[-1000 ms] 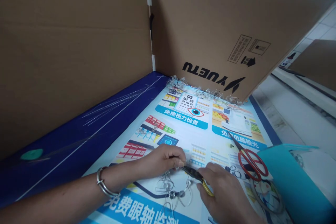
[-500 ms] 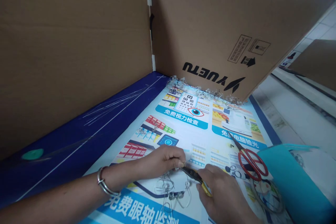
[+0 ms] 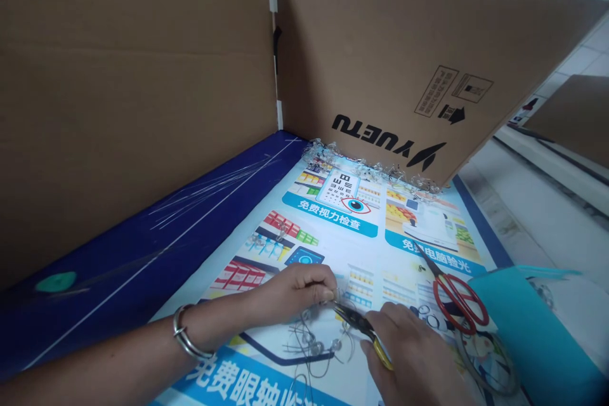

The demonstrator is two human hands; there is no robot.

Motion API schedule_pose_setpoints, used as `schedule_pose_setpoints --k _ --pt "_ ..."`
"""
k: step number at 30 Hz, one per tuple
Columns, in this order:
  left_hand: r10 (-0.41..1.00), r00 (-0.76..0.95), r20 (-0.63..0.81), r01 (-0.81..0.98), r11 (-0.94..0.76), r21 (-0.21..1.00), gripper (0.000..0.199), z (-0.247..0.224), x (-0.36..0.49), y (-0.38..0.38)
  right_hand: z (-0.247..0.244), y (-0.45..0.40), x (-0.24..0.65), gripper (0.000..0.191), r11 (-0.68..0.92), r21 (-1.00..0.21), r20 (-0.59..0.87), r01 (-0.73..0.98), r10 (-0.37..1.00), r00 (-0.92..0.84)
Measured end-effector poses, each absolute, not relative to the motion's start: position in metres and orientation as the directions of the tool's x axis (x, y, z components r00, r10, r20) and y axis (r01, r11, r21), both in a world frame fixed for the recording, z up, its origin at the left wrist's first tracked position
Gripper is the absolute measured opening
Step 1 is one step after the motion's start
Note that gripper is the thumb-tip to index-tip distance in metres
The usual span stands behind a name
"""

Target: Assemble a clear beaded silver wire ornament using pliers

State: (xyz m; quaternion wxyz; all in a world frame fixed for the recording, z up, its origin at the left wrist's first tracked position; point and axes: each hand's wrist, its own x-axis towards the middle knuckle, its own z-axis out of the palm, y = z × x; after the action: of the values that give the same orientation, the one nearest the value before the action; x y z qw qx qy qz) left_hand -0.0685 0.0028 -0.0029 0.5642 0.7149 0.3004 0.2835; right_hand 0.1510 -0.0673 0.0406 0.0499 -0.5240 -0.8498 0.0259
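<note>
My left hand (image 3: 307, 292), with a silver bangle (image 3: 183, 333) on the wrist, is closed in a pinch on a thin wire strung with clear beads (image 3: 316, 347). The beaded wire hangs in loose loops below the fingers. In my right hand (image 3: 409, 349) are pliers (image 3: 356, 320) with dark jaws and yellow handles. Their tips point at the left fingertips, close to the pinched wire. Whether the jaws grip the wire is too small to tell.
Red-handled scissors (image 3: 459, 301) lie right of my hands, by a teal pouch (image 3: 547, 330) and a wire coil (image 3: 490, 368). Beaded wire pieces (image 3: 375, 171) line the back cardboard wall (image 3: 361, 63). Straight wires (image 3: 204, 193) and a green oval (image 3: 57, 281) lie left.
The pliers and my right hand have shifted slightly right and down. The beaded loops beneath my left hand have swung; the left hand stays nearly in place.
</note>
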Motion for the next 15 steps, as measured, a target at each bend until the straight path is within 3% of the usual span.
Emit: schedule_pose_setpoints --k 4,9,15 --pt "0.746 0.647 0.158 0.066 -0.261 0.963 0.018 0.000 -0.070 0.007 0.043 -0.069 0.161 0.022 0.507 -0.123 0.139 0.853 0.860 -0.491" --pt "0.731 0.663 0.163 0.035 -0.247 0.968 0.016 0.002 -0.072 0.008 0.045 -0.060 0.170 0.020 0.459 -0.133 0.245 0.878 0.874 -0.419" --pt "0.715 0.685 0.139 0.006 -0.197 0.980 0.014 0.002 -0.071 0.007 0.044 -0.056 0.166 0.021 0.443 -0.193 0.124 0.876 0.896 -0.426"
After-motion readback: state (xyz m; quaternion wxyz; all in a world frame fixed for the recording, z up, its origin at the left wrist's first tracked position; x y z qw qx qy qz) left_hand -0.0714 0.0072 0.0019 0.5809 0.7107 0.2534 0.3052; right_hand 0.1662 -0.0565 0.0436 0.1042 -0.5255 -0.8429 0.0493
